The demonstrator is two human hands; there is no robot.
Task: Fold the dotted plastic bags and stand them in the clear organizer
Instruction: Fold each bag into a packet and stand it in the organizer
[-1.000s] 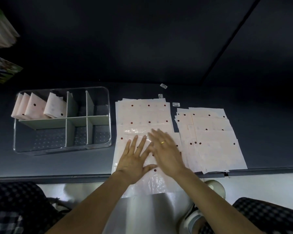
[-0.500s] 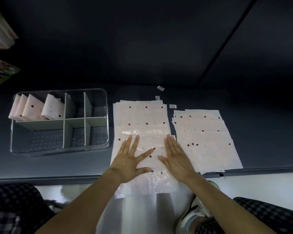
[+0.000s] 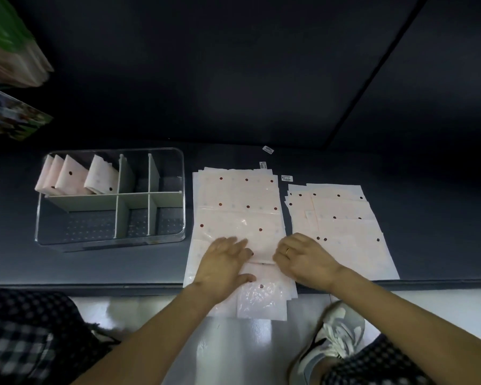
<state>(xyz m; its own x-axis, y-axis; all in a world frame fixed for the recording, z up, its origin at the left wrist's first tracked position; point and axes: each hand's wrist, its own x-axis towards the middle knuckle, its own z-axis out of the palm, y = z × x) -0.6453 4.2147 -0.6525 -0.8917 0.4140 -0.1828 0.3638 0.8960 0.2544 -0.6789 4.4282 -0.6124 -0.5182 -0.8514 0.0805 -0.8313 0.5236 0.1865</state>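
A pale pink dotted plastic bag [image 3: 242, 218] lies on top of a flat stack in front of me, its near end hanging over the table edge. My left hand [image 3: 222, 259] and my right hand [image 3: 303, 257] rest on it with fingers curled, pinching up a crosswise fold [image 3: 261, 258] between them. A second stack of dotted bags [image 3: 342, 226] lies to the right. The clear organizer [image 3: 111, 244] with grey dividers stands at the left. Several folded bags [image 3: 75, 176] stand in its back left compartment; the other compartments hold nothing.
Three small white labels [image 3: 267, 149] lie on the dark table behind the stacks. The table's front edge [image 3: 67, 286] runs just below my wrists. Coloured packages [image 3: 11, 56] hang at the upper left. My shoe [image 3: 328, 343] is on the floor below.
My hands went from overlapping at the bag's middle to spread flat and apart. Now their fingers are curled and a fold of the bag is gathered between them.
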